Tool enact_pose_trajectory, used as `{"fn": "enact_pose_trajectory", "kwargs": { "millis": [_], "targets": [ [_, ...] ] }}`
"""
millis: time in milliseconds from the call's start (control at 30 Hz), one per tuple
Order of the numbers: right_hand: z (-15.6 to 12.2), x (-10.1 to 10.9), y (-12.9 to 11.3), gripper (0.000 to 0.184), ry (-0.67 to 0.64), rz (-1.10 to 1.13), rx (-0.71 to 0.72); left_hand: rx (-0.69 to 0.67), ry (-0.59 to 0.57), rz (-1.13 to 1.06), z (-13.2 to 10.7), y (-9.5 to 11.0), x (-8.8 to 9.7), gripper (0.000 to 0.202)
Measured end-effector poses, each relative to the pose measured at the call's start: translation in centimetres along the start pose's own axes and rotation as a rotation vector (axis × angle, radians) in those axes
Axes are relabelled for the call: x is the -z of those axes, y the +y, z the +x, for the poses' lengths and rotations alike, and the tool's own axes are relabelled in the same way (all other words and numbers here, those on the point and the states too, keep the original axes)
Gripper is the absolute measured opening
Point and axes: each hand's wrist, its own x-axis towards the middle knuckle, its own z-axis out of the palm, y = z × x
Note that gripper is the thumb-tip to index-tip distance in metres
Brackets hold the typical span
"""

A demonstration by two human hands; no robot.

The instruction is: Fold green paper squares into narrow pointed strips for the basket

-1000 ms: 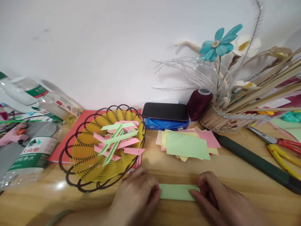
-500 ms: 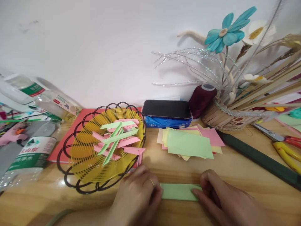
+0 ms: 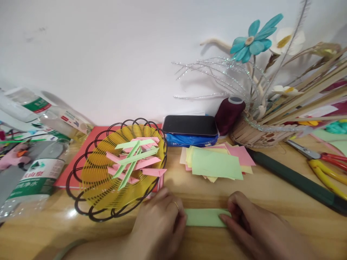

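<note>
A folded green paper strip lies flat on the wooden table near the front edge. My left hand, with a ring on one finger, has its fingers pressed on the strip's left end. At the strip's right end my right hand pinches it with curled fingers. Just behind lies a loose stack of green, yellow and pink paper sheets. Left of that stands a yellow wire basket holding several folded pink and green strips.
A phone rests on a blue pack by the wall, next to a dark red thread spool and a basket of artificial flowers. Scissors and pliers lie at right, a dark green bar in front. Plastic bottles crowd the left.
Both hands stay on the green strip, pressing it slightly narrower. The view has shifted a little; nothing else has moved.
</note>
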Motion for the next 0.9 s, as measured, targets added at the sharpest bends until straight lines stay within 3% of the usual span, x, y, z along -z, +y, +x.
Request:
{"fn": "enact_pose_trajectory", "kwargs": {
  "millis": [200,400,467,500,600,900],
  "targets": [
    [0.1,0.2,-0.4,0.015,0.027,-0.022,-0.017,-0.004,-0.063,0.137,0.0,0.3,0.2,0.012],
    [0.1,0.1,-0.6,0.015,0.002,-0.045,-0.069,-0.019,-0.225,0.174,0.1,0.4,-0.1,0.012],
    [0.2,0.2,-0.7,0.015,-0.005,-0.026,-0.096,-0.118,-0.196,0.223,0.0,0.2,-0.6,0.016],
    [0.2,0.2,-0.8,0.015,-0.008,0.005,-0.103,-0.233,-0.176,0.261,-0.1,0.0,-0.9,0.017],
    [0.2,0.6,-1.0,0.018,-0.013,0.152,-0.102,-0.396,-0.054,0.356,-0.4,-0.6,-1.5,0.019],
    [-0.6,0.8,-1.8,0.017,0.049,0.227,-0.12,-0.527,-0.034,0.469,-0.4,-0.6,-0.7,0.022]
  ]
}}
